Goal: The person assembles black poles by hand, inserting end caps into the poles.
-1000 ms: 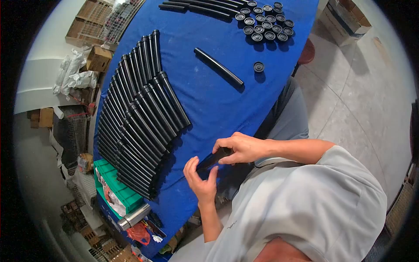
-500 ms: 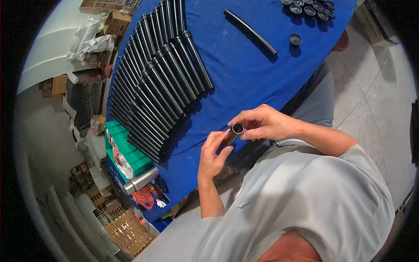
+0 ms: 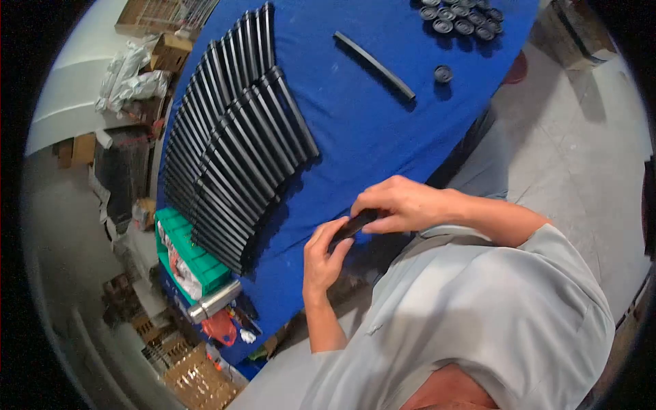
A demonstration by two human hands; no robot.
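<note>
A short-looking, foreshortened black tube (image 3: 348,229) lies between my two hands, over the near edge of the blue table. My left hand (image 3: 322,258) has its fingers and thumb around the lower part. With thumb and fingers, my right hand (image 3: 403,205) grips the upper end, and the tube's opening is hidden. Many black tubes (image 3: 260,137) rest side by side in two overlapping rows on the blue cloth (image 3: 369,147). A separate black tube (image 3: 376,66) lies farther back, beside a lone round black cap (image 3: 443,74).
More round black caps (image 3: 465,26) are grouped at the far right of the table. At the left edge are a green crate (image 3: 188,253), a metal cylinder (image 3: 215,301) and a red plastic bag (image 3: 220,328). Cardboard boxes (image 3: 171,53) stand beyond the table.
The view has shifted, so the table items appear farther left and lower. The held tube has tilted, hiding its open end, and my right hand has closed around that end.
</note>
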